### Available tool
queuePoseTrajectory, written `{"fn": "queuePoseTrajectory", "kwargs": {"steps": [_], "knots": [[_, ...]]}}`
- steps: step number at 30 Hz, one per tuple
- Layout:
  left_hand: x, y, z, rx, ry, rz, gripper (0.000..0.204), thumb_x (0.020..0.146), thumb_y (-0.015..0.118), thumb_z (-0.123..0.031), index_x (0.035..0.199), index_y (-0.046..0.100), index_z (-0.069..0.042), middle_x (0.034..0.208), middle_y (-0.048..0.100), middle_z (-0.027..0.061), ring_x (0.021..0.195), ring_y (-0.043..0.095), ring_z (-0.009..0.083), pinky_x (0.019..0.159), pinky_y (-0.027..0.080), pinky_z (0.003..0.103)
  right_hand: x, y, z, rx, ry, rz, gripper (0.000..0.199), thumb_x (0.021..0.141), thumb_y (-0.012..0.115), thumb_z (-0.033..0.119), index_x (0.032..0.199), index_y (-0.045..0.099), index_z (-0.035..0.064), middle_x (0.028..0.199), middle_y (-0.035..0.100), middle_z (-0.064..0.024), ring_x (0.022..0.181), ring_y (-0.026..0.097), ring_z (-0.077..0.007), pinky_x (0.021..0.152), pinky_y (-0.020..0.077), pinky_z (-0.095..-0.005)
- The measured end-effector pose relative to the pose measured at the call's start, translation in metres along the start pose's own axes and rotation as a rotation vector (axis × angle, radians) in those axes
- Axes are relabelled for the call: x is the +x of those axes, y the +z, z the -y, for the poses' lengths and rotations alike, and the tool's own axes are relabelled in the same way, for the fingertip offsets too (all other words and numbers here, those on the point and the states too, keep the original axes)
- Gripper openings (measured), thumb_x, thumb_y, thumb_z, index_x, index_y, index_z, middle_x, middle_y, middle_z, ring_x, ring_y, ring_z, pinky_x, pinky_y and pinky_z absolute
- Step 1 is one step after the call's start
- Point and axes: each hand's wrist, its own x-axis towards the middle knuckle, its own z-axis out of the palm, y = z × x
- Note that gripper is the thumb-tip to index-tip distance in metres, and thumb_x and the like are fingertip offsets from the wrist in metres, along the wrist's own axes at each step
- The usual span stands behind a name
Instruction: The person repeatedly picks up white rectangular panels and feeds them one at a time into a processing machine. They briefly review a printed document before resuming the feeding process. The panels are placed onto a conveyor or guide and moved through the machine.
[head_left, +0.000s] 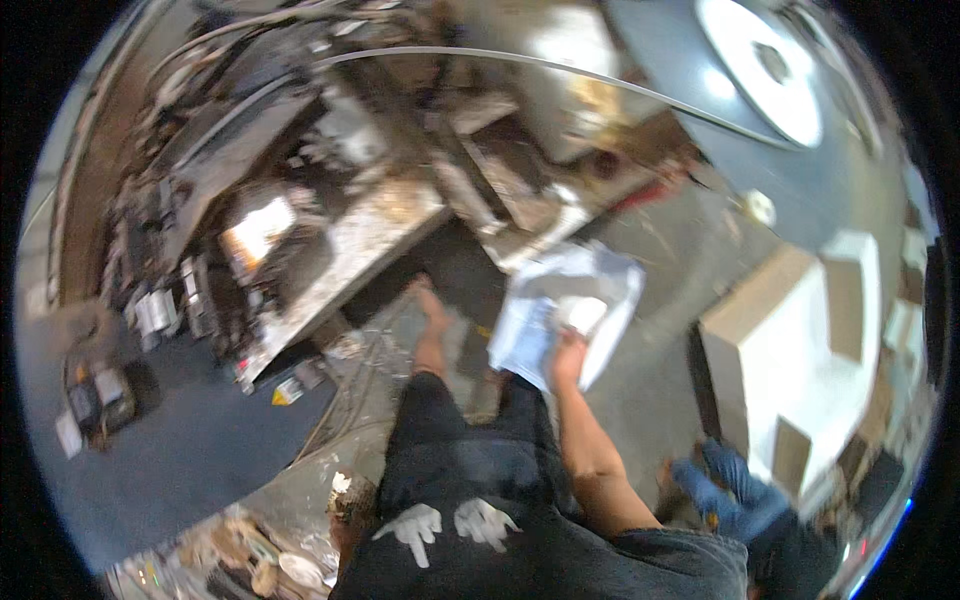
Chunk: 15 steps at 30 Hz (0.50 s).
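Observation:
My right hand [568,352] is closed at the near side of a crumpled white and pale-blue plastic bag [522,335], in front of my right leg. A small bright white piece [580,316] shows just past its fingers; blur hides what it is. Low at my left side, my left hand [348,512] is closed around a small whitish and brown thing [353,487] that I cannot make out.
Ahead stands a dusty machine [400,210] with a pale ledge. A large white box [800,360] is at the right, with a person in blue trousers [735,490] nearby. A white reel [770,70] lies far right. Scraps [270,560] litter the near left.

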Motion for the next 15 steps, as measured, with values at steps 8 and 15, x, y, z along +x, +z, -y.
{"fn": "queuePoseTrajectory", "kwargs": {"steps": [8, 15], "knots": [[0.052, 0.029, -0.03, -0.148, 0.138, 0.054, 0.079, 0.083, 0.081, -0.054, 0.138, 0.052, -0.004, 0.123, 0.071, 0.0222, 0.114, 0.068, 0.0407, 0.092, 0.054, 0.05, -0.057, -0.109, 0.122, -0.262, -0.457, 0.081, 0.007, 0.086, 0.071, 0.004, 0.091, 0.067, 0.0023, 0.09, 0.069, -0.0203, 0.09, 0.065, -0.0437, 0.08, 0.0517, -0.0507], [0.066, 0.039, -0.061, -0.372, 0.223, -0.024, 0.076, 0.086, 0.084, -0.042, 0.141, 0.051, -0.002, 0.127, 0.07, 0.0209, 0.117, 0.068, 0.0374, 0.093, 0.055, 0.048, -0.069, -0.153, 0.25, -0.468, -0.786, 0.36, 0.007, 0.09, 0.069, 0.012, 0.086, 0.069, 0.0055, 0.084, 0.071, -0.0134, 0.089, 0.069, -0.0342, 0.083, 0.0524, -0.0473]]}}
